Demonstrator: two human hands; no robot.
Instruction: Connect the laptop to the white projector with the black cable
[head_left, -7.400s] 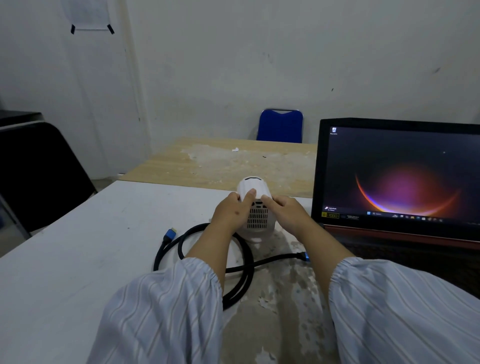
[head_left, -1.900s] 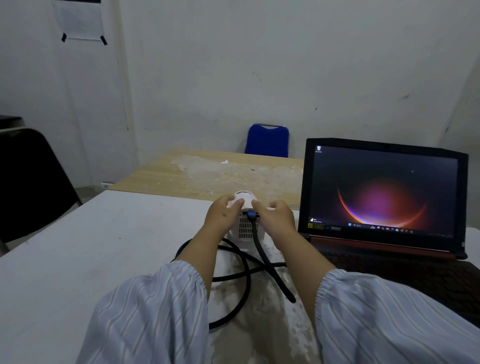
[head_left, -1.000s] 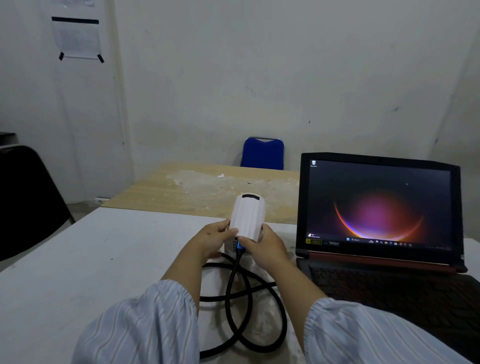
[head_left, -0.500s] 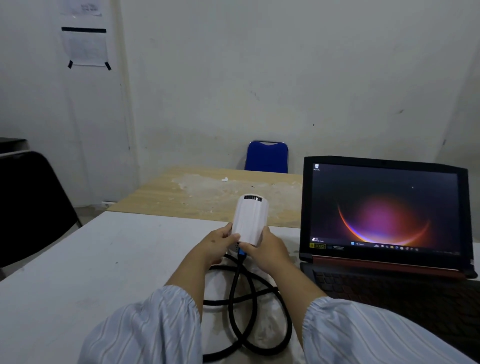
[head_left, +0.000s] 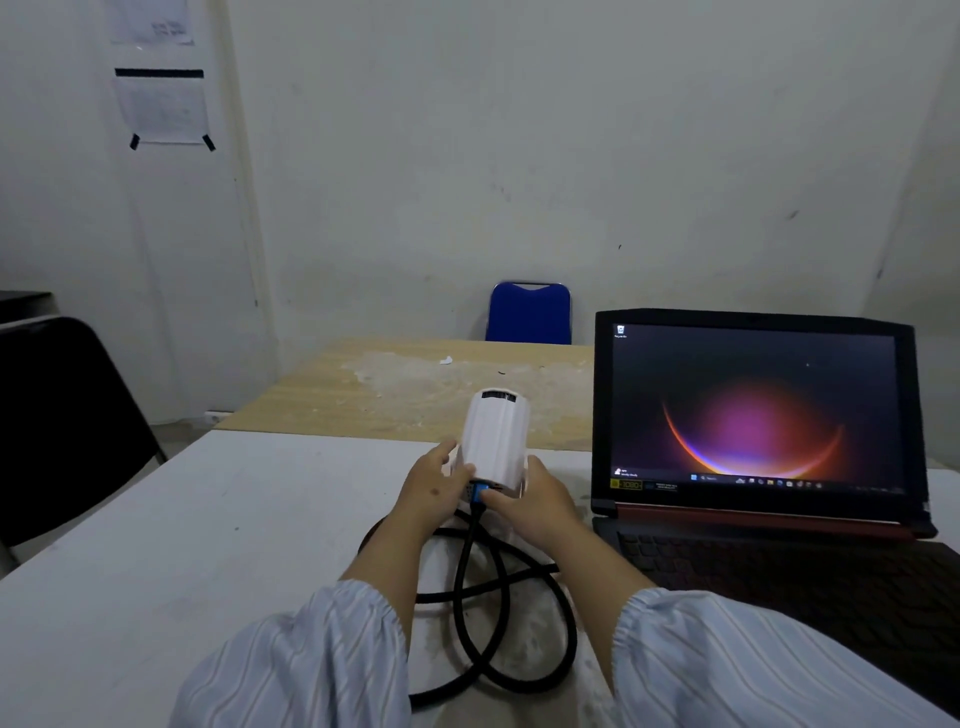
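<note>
The white projector (head_left: 493, 436) is tilted up off the white table (head_left: 156, 545), its top pointing away from me. My left hand (head_left: 431, 491) grips its lower left side and my right hand (head_left: 535, 504) its lower right, thumb by the blue plug (head_left: 482, 492). That plug of the black cable (head_left: 470, 597) sits in the projector's rear face. The cable loops on the table between my forearms. The open laptop (head_left: 753, 415) stands to the right with its screen lit. The cable's other end is hidden.
A wooden table (head_left: 405, 384) stands beyond the white one, with a blue chair (head_left: 529, 312) behind it at the wall. A black chair (head_left: 57, 426) is at the left edge. A paper sheet (head_left: 161, 104) is taped to the wall.
One plug went into the projector's rear. Both hands then raised the projector and tilted it up. Over the last half second it has barely moved.
</note>
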